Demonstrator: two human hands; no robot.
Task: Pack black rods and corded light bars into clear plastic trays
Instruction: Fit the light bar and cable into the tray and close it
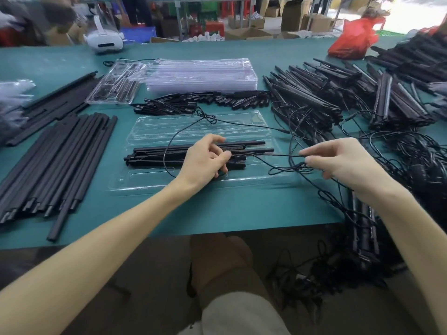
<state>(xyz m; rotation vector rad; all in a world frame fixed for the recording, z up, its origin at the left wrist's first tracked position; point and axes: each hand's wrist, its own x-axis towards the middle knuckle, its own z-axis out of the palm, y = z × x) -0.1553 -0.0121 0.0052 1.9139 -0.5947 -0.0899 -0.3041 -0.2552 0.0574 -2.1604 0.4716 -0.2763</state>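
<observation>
knee and pale shorts (242, 315) lowest in frame, below the near table edge. green table (217, 209) runs wide; behind it a workshop floor with cardboard boxes (292, 15) and coloured crates (208, 10), blurred. both hands over the clear tray (150, 182) lying mid-table. left hand (205, 160), fingers curled, pinches a thin black cord (273, 155) above the light bars (157, 153) that lie in the tray's middle channels. right hand (338, 160) pinches the same cord between thumb and forefinger just past the tray's right end; cord taut between them. left of tray: fan of long black rods (60, 160). beyond: short black pieces (205, 99), a stack of clear trays (200, 71), one filled tray (113, 85). right: heap of corded light bars (338, 93), cords tangled and spilling off the table edge. far side: white headset (104, 39), red bag (353, 39)
</observation>
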